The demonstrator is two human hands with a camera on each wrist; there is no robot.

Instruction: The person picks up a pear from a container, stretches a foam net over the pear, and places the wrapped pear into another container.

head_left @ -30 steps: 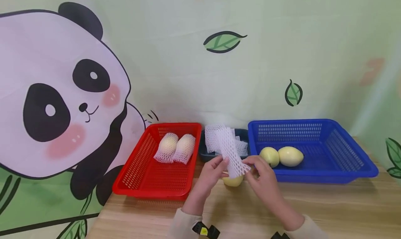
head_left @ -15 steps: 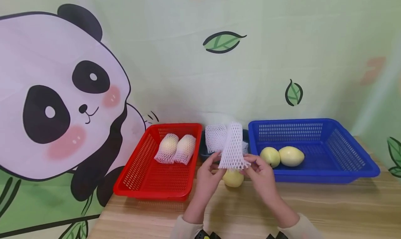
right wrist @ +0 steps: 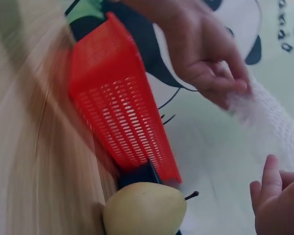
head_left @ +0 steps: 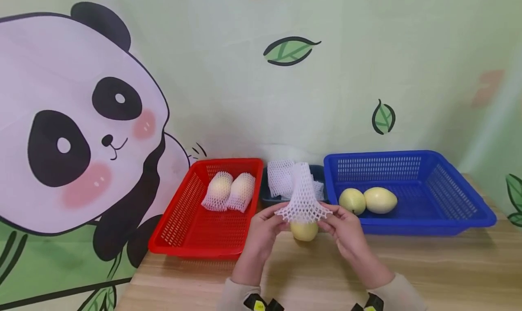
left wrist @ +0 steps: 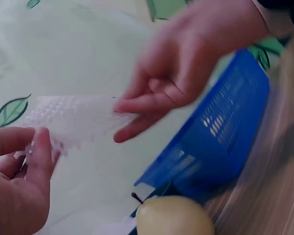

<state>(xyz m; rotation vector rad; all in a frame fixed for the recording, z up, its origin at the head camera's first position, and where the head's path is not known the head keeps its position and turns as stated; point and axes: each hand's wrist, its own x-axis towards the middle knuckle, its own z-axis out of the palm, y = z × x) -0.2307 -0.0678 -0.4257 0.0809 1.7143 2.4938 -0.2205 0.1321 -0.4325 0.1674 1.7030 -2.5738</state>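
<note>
Foam net (head_left: 303,193), white and tubular, held up between two hands over the table (head_left: 310,279). Its lower mouth is drawn out wide and flared; its narrow end points up and away from the person, over the dark basket (head_left: 267,202).

Left hand (head_left: 263,227): thumb and fingers pinch the left edge of the mouth. Right hand (head_left: 346,227): pinches the opposite edge by the fingertips. Hands stand apart, net stretched across the space between them. Net blurred in both wrist views, so the exact hold of each fingertip is hard to read.

Bare pear (head_left: 304,231), pale yellow, on the table, between the hands and below the net. Stem up, as the wrist views show. From the head view the net's fringe hides the top of the fruit; both wrist views show the net above it, a gap between. Neither hand touches the pear.

To the left, red basket (head_left: 204,245): two net-wrapped fruits (head_left: 219,191) side by side toward its far right part. Behind the hands, the dark basket with more white nets (head_left: 280,177). To the right, blue basket (head_left: 428,225): two bare fruits (head_left: 380,200), touching, near its left front corner, just beyond the right hand.
</note>
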